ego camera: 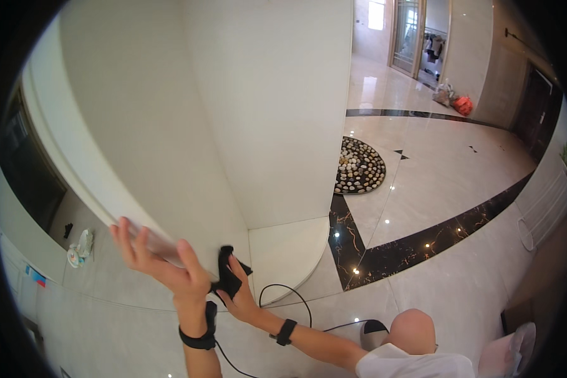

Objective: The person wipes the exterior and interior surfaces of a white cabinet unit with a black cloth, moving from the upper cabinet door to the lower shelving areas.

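My left hand (163,269) is at the front edge of a white upright panel (123,189), its fingers spread and the thumb apart. It appears to touch that edge; the exact contact is blurred. Just to the right, my right hand (240,295) holds a crumpled black cloth (227,276) low against the inner face of the panel. Beside the cloth lies a white quarter-round base shelf (288,250), joined to a taller white back panel (274,118). Black straps (287,331) circle both my wrists.
A thin black cable (307,302) loops near my right forearm. An oval pebble mat (359,165) lies on the tiled floor beyond the back panel. Small items (81,248) are on the floor at left. A red plastic bag (463,105) stands by the far wall.
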### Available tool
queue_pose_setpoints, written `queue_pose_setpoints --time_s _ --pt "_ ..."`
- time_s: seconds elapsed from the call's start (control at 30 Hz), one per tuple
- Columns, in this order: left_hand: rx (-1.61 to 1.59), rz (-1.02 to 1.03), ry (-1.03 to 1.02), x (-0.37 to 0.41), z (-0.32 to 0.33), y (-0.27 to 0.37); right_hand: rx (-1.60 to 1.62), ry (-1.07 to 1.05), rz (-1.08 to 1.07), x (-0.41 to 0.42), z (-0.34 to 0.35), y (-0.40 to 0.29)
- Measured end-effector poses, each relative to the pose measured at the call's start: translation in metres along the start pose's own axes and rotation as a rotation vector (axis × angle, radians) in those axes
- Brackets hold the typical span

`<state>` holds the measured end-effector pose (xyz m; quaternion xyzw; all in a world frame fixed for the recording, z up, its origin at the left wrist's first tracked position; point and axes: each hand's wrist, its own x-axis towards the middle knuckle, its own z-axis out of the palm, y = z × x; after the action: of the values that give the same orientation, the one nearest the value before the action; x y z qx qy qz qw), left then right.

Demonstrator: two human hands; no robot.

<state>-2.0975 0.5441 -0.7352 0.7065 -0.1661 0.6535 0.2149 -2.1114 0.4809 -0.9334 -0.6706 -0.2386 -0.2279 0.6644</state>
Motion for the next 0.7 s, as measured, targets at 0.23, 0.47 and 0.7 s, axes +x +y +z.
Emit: queue_pose_setpoints --time_s 0.23,0.47,0.7 --pt "0.204 0.012 0.070 0.033 0.005 0.041 0.102 0.065 0.295 -0.015 -0.044 0.031" --pt "0.482 -0.191 0.232 0.058 0.032 0.067 0.228 0.450 0.029 0.214 -0.192 -0.052" --pt "0.576 -0.327 0.258 0.067 0.048 0.085 -1.078 0.311 -1.118 0.465 -0.314 -0.169"
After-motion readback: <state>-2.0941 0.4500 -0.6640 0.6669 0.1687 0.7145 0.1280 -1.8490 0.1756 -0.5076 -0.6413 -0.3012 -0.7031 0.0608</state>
